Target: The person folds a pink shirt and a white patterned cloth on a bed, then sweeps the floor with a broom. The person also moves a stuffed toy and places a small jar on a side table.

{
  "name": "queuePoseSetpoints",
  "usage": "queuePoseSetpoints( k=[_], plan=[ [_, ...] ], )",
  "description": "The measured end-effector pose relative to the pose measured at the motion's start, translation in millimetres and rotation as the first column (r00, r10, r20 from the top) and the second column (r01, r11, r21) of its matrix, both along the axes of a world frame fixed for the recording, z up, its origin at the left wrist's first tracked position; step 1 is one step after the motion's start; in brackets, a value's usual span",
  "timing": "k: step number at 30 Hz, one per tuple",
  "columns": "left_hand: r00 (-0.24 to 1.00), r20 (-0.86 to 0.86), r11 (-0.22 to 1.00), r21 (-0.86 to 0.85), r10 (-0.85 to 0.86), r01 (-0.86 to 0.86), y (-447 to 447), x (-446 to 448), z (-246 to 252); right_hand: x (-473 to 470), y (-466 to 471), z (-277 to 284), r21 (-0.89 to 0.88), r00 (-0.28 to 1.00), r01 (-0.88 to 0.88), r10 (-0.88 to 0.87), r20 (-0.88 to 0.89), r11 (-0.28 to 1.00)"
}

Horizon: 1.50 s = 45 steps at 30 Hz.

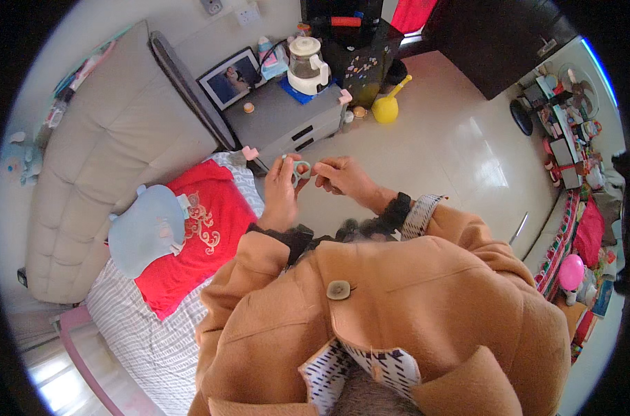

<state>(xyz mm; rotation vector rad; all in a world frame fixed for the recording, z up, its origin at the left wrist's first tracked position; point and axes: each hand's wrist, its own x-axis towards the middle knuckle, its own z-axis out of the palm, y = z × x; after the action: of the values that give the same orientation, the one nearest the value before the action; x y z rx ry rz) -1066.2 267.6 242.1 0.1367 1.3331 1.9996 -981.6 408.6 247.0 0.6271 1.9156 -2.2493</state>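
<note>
My left hand (280, 200) is raised in front of my chest and grips a small pale green looped object (295, 180) between thumb and fingers. What exactly the object is cannot be made out. Just to its right, my right hand (346, 178) has its thumb and index finger brought together, with the other fingers curled. Whether a small thing sits in that pinch is too fine to see. Both hands are over the tiled floor, near the front corner of the grey bedside cabinet (265, 129).
A bed on the left holds a red cloth (216, 218) and a light blue pillow (146, 229) against a padded headboard (112, 135). On the cabinet stand a white electric kettle (305, 67) and a framed picture (232, 78). A yellow long-handled container (386, 109) stands on the floor.
</note>
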Motion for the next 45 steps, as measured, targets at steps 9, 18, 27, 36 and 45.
queuePoseSetpoints(
  k=[9,18,27,36,45],
  plan=[
    [0.971,0.186,0.968,-0.229,0.152,-0.107,-9,-31,-82,-49,76,-156,-0.288,0.955,0.064,0.025,0.297,0.956],
    [0.882,0.342,0.899,-0.4,0.325,-0.177,9,-59,-196,-156,141,-413,0.392,0.924,-0.299,0.366,-0.108,0.87],
    [0.84,0.411,0.898,-0.401,0.355,-0.182,37,-63,-295,-249,159,-558,-0.734,0.887,0.459,-0.207,0.414,0.5],
    [0.861,0.357,0.877,-0.442,0.362,-0.185,35,-57,-337,-266,147,-530,-0.756,0.823,0.56,-0.332,0.461,0.339],
    [0.858,0.406,0.886,-0.449,0.316,-0.113,50,-74,-331,-185,136,-528,-0.729,0.819,0.573,-0.28,0.5,0.374]
  ],
)
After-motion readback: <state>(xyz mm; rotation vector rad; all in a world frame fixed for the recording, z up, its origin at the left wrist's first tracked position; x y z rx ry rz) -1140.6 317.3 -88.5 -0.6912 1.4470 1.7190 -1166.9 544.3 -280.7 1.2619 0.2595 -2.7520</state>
